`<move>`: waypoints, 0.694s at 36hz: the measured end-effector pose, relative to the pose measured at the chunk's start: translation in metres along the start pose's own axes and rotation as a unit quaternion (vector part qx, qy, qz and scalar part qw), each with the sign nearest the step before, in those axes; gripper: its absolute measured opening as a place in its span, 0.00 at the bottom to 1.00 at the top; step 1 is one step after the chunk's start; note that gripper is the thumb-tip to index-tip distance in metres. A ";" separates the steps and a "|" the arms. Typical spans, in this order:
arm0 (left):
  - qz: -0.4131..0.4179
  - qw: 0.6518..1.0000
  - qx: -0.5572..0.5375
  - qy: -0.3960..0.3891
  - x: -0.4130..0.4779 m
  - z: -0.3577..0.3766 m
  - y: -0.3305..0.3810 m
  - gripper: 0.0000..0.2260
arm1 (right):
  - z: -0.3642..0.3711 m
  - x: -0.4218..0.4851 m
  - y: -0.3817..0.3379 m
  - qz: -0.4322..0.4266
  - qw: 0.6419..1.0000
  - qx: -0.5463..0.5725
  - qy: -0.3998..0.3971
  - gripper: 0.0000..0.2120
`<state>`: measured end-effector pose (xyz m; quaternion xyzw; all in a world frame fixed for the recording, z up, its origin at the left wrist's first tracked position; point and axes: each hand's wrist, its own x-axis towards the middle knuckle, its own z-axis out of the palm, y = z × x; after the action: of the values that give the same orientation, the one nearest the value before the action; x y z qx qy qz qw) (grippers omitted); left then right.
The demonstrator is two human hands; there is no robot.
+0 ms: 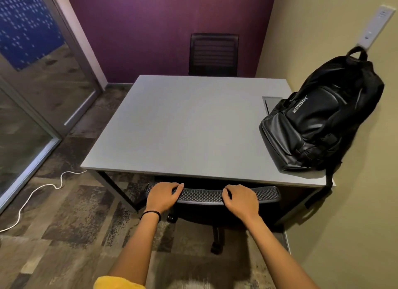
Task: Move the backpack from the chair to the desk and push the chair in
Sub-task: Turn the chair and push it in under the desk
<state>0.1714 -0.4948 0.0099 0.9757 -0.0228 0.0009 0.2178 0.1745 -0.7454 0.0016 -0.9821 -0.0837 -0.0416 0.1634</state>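
A black backpack [318, 120] stands on the right side of the grey desk [181, 125], leaning against the beige wall, one strap hanging over the desk's front corner. The black mesh-backed chair [202, 195] sits tucked under the desk's front edge; only the top of its backrest and part of its wheeled base show. My left hand [163, 197] grips the left end of the backrest top. My right hand [240, 200] grips the backrest right of centre. Both hands curl over the top rail.
A second black chair [213, 53] stands behind the desk against the purple wall. A white cable [41, 191] snakes across the patterned carpet at left. Glass partitions [28, 90] line the left side. A wall plate [377, 28] is above the backpack.
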 end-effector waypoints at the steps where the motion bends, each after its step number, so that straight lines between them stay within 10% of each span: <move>1: -0.002 1.000 -0.001 0.000 0.003 0.000 -0.003 0.34 | 0.001 0.001 -0.003 0.000 1.000 0.003 -0.001 0.23; 25: 0.065 0.997 -0.016 -0.031 0.026 -0.004 -0.046 0.27 | 0.022 0.006 -0.031 0.028 1.000 -0.011 -0.001 0.19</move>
<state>0.1999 -0.4530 -0.0053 0.9683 -0.0925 -0.0153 0.2316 0.1762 -0.7078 -0.0090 -0.9858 -0.0561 -0.0374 0.1537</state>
